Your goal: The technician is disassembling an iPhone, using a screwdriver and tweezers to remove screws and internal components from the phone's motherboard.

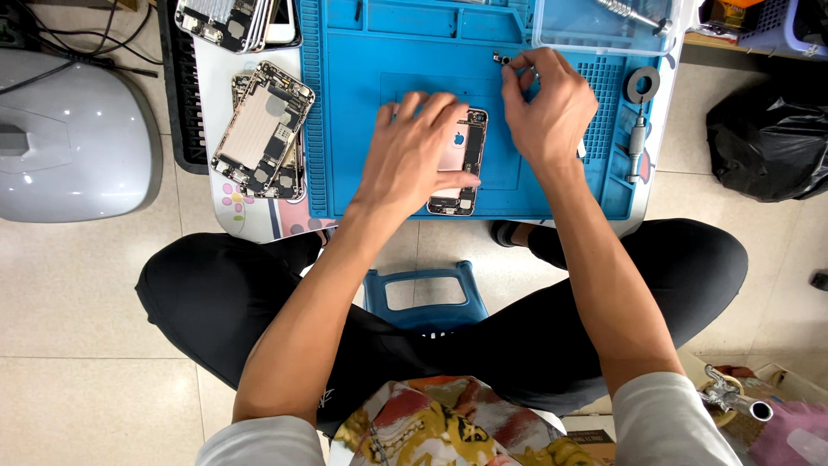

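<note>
Disassembly looks partly done: left hand (414,151) presses flat on the opened phone shell (460,164) on the blue mat (362,129), while right hand (543,108) pinches a small black part (501,59), boards remaining inside.

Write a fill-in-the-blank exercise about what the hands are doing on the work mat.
1. The left hand lies flat on an opened phone housing that rests on a ____ work mat.
2. The right hand pinches a small dark part near the mat's ____ edge.
3. A stack of other opened phone housings lies to the ____ of the mat.
4. A screwdriver lies beside the mat's ____ edge.

Missing words: blue; far; left; right
</note>
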